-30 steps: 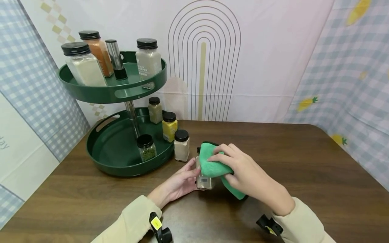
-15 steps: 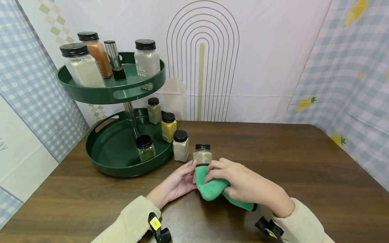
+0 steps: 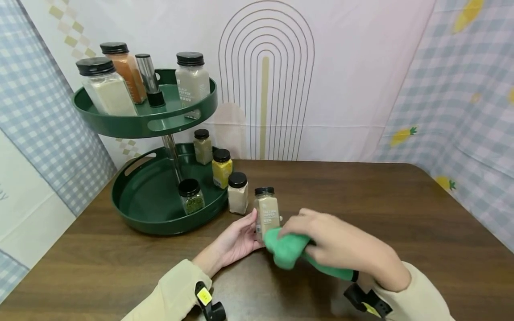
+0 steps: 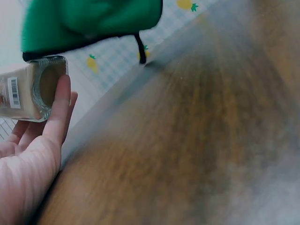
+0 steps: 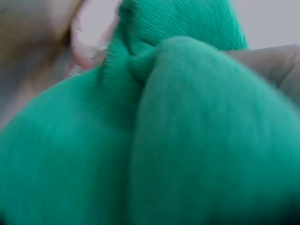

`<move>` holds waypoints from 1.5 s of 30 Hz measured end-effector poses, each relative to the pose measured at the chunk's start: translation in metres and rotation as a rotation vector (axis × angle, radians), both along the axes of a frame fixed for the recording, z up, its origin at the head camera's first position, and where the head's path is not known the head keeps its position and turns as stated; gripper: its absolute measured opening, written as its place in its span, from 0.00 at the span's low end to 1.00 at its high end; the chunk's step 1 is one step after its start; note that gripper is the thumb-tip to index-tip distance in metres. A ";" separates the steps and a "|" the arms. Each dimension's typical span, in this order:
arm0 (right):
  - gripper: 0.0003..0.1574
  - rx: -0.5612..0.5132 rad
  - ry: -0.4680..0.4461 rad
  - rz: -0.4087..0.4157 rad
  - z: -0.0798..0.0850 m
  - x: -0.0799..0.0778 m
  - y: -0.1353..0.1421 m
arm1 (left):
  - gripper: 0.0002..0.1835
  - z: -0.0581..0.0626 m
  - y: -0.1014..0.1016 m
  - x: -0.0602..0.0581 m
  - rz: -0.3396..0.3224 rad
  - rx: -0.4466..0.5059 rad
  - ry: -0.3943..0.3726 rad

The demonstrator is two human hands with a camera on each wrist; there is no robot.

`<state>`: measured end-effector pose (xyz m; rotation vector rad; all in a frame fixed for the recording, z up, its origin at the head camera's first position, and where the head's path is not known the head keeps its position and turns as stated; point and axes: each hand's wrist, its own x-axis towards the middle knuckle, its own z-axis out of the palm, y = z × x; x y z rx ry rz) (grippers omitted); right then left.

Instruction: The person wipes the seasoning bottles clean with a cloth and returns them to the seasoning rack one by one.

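while left fingers (image 4: pixel 58 108) grip the jar (image 3: pixel 267 209) low, right fingers (image 3: pixel 298 225) clutch cloth (image 3: pixel 286 250).

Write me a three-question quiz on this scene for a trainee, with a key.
1. True or false: the right hand holds the green cloth.
2. The lid of the jar in the left hand is: A yellow; B black; C white.
3. Fill in: beside the lower tray, an off-white jar stands upright on the ____.

Key: 1. True. 2. B. 3. Table.
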<state>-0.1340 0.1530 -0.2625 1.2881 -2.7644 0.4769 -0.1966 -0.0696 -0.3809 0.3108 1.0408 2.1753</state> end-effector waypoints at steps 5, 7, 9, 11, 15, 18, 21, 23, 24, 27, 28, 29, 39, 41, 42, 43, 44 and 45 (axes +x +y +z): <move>0.27 -0.156 0.205 -0.239 0.006 -0.006 0.007 | 0.31 -0.001 -0.001 -0.001 -0.075 0.027 0.022; 0.27 -0.214 0.287 -0.285 0.002 -0.011 0.005 | 0.31 -0.002 -0.002 -0.001 -0.100 0.031 0.028; 0.27 -0.258 0.354 -0.302 -0.004 -0.015 0.001 | 0.31 -0.002 -0.002 0.000 -0.126 0.034 0.042; 0.27 -0.283 0.395 -0.292 -0.011 -0.018 -0.005 | 0.30 -0.002 -0.003 0.001 -0.141 0.024 0.065; 0.27 -0.282 0.423 -0.227 -0.022 -0.019 -0.013 | 0.28 -0.001 -0.003 0.002 -0.127 0.031 0.077; 0.26 -0.254 0.425 -0.167 -0.027 -0.018 -0.017 | 0.26 -0.001 -0.002 0.002 -0.084 0.042 0.058; 0.26 -0.217 0.408 -0.124 -0.027 -0.016 -0.017 | 0.26 -0.001 -0.001 0.002 -0.060 0.034 0.053; 0.27 -0.186 0.376 -0.103 -0.027 -0.015 -0.016 | 0.27 -0.001 0.000 0.002 -0.048 0.025 0.049; 0.27 -0.168 0.352 -0.095 -0.027 -0.015 -0.016 | 0.27 -0.001 0.000 0.001 -0.041 0.024 0.051; 0.27 -0.099 0.273 -0.082 -0.028 -0.014 -0.015 | 0.25 0.000 0.001 0.000 -0.005 0.024 0.027; 0.27 -0.075 0.246 -0.077 -0.028 -0.013 -0.014 | 0.25 -0.001 0.001 0.000 0.007 0.022 0.023; 0.27 -0.055 0.221 -0.073 -0.027 -0.013 -0.013 | 0.24 -0.001 0.001 0.000 0.018 0.022 0.020; 0.30 0.008 0.214 -0.144 0.002 -0.007 0.008 | 0.41 0.001 0.001 0.000 -0.034 -0.034 0.042; 0.28 -0.051 0.274 -0.211 0.005 -0.008 0.011 | 0.42 0.001 -0.001 -0.002 -0.071 -0.014 0.019; 0.27 -0.087 0.297 -0.245 0.006 -0.009 0.012 | 0.42 0.001 -0.001 -0.003 -0.089 -0.003 0.003; 0.27 -0.121 0.316 -0.269 0.005 -0.011 0.012 | 0.43 0.001 -0.002 -0.004 -0.112 0.005 -0.006; 0.27 -0.150 0.330 -0.293 0.004 -0.012 0.011 | 0.43 0.002 -0.002 -0.004 -0.134 0.012 -0.013; 0.27 -0.178 0.335 -0.313 0.003 -0.013 0.009 | 0.43 0.002 -0.002 -0.005 -0.155 0.014 -0.016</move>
